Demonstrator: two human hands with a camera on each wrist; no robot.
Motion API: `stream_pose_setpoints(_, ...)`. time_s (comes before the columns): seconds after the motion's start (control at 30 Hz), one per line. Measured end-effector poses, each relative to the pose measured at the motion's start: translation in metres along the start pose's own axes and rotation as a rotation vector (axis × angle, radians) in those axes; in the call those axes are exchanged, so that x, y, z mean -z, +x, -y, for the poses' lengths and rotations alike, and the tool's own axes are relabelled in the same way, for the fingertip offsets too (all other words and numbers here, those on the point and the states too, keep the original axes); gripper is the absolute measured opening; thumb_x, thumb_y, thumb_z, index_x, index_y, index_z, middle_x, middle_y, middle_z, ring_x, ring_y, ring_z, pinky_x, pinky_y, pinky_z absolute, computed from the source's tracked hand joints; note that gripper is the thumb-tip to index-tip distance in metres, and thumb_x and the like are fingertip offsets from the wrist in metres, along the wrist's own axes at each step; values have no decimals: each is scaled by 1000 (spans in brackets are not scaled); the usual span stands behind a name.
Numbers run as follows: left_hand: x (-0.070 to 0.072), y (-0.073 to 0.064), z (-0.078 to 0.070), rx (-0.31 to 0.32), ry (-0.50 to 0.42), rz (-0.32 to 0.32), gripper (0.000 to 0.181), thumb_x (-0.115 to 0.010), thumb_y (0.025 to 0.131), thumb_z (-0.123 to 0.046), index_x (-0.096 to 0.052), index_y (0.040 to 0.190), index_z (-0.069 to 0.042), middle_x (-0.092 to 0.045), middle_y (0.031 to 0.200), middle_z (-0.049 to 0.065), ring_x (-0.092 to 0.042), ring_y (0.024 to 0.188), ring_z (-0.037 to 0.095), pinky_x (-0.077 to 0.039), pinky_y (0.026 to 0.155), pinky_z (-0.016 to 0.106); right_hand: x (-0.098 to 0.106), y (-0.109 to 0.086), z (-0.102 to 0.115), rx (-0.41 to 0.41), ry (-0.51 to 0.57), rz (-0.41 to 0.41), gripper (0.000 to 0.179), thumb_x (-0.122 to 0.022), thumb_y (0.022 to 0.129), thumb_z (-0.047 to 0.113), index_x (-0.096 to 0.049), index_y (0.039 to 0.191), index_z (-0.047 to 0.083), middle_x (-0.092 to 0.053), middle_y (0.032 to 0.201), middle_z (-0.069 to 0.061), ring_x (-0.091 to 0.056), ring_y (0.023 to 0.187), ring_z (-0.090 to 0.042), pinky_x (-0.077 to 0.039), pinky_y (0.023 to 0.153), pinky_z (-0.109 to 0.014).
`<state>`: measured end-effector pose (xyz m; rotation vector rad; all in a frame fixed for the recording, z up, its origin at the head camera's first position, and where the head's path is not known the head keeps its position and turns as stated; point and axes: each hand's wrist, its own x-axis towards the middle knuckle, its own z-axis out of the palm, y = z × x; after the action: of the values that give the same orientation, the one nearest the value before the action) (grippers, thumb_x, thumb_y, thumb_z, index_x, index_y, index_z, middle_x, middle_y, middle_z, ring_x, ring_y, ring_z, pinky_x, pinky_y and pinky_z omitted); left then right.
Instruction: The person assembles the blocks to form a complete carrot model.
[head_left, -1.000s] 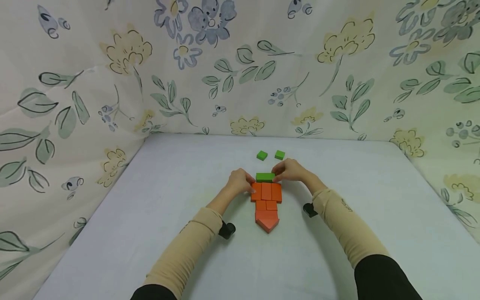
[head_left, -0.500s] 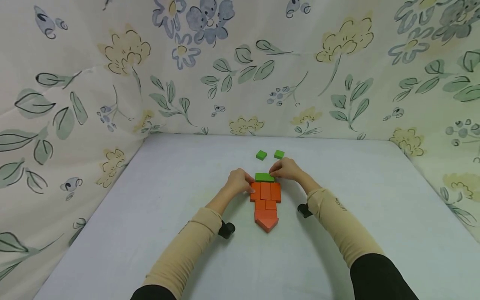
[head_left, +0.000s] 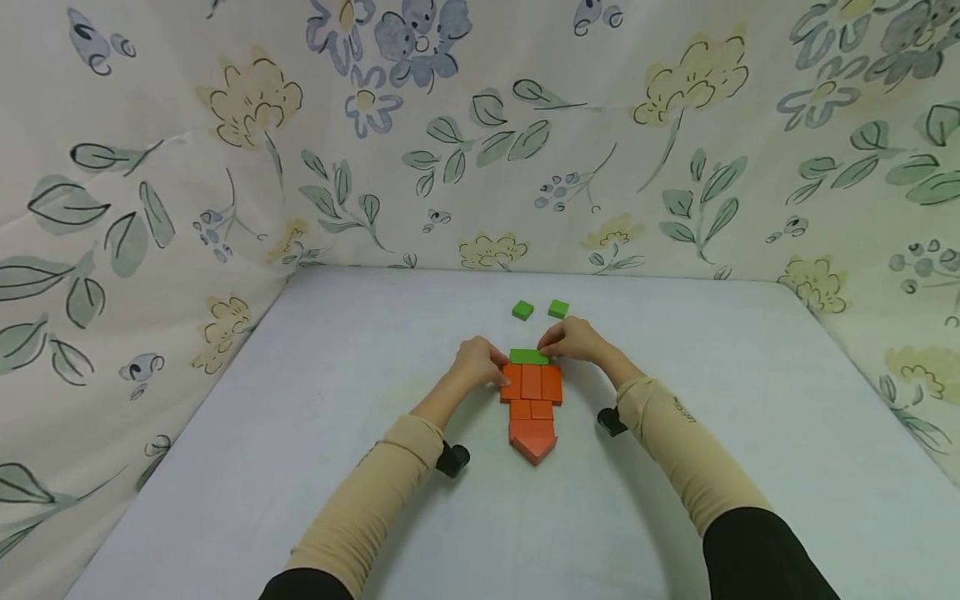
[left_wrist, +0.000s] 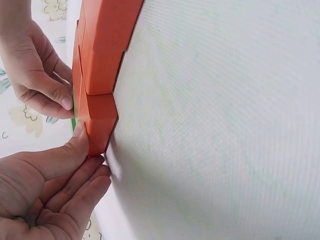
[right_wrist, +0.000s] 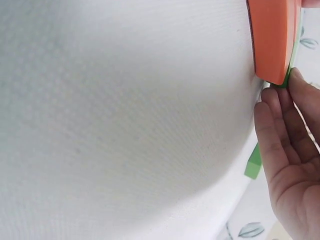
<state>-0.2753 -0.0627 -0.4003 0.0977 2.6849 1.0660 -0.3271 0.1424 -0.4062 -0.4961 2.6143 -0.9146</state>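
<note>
Nearest the person, the orange blocks (head_left: 532, 408) lie flat on the pale table (head_left: 300, 467), an arrow-shaped piece pointing back toward the body and a row of three at the far end. Against that far row sits the long green block (head_left: 528, 357), touching the orange edge. To seat it well, the block likely needs to be nudged square and centred while the orange row is kept from sliding. The left hand (head_left: 476, 364) braces the row's left corner, its thumb pressed to the orange side and fingers loosely curled, gripping nothing. The right hand (head_left: 573, 340) pinches the green block's right end with bent fingertips. Beyond them, two small green cubes (head_left: 522, 311) lie apart, near the flowered cloth (head_left: 480, 133).
</note>
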Motion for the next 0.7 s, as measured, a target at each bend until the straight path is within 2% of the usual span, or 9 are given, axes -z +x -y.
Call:
stream_pose_setpoints(0.17, 1, 0, 1, -11, 10, 2, 35, -84, 75, -6, -75, 108, -4, -73, 104, 8, -62, 95, 20, -50, 84, 31, 1, 1, 2, -12, -3, -1, 18, -66, 93, 14, -74, 103, 1, -71, 97, -7, -56, 83, -19, -49, 79, -32)
stream_pose_setpoints(0.3, 2, 0, 1, -7, 16, 5, 34, -84, 75, -6, -75, 108, -4, -73, 103, 8, -61, 94, 20, -50, 83, 31, 3, 7, 6, -8, -25, -72, 20, -64, 94, 13, -73, 104, -1, -71, 100, -12, -58, 84, -21, -48, 74, -31)
stream_pose_setpoints(0.47, 3, 4, 2, 8, -15, 29, 33, -83, 75, -5, -76, 107, -4, -73, 102, 7, -61, 97, 20, -50, 87, 32, 6, 19, 17, -13, -49, -145, 28, -56, 95, 7, -65, 118, -7, -64, 118, -23, -60, 104, -33, -51, 84, -39)
stream_pose_setpoints(0.53, 2, 7, 4, 10, -14, 38, 32, -84, 75, -5, -76, 106, -5, -74, 100, 6, -62, 97, 20, -50, 86, 32, 7, 25, 21, -14, -77, -134, 34, -51, 96, 4, -59, 127, -8, -59, 127, -26, -56, 114, -37, -49, 90, -43)
stream_pose_setpoints(0.57, -1, 14, 11, -16, -14, 31, 32, -86, 72, -7, -77, 103, -7, -74, 98, 5, -62, 94, 19, -50, 83, 30, 6, 28, 24, -15, -101, -121, 37, -48, 96, 3, -56, 131, -8, -56, 130, -27, -53, 119, -38, -47, 93, -44)
stream_pose_setpoints(0.7, -2, 15, 13, -24, 4, 32, 32, -87, 71, -8, -78, 102, -7, -74, 96, 5, -63, 95, 20, -51, 83, 30, 2, 41, 30, -51, -218, -38, 48, -39, 95, -2, -44, 143, -4, -43, 144, -26, -43, 129, -39, -39, 99, -45)
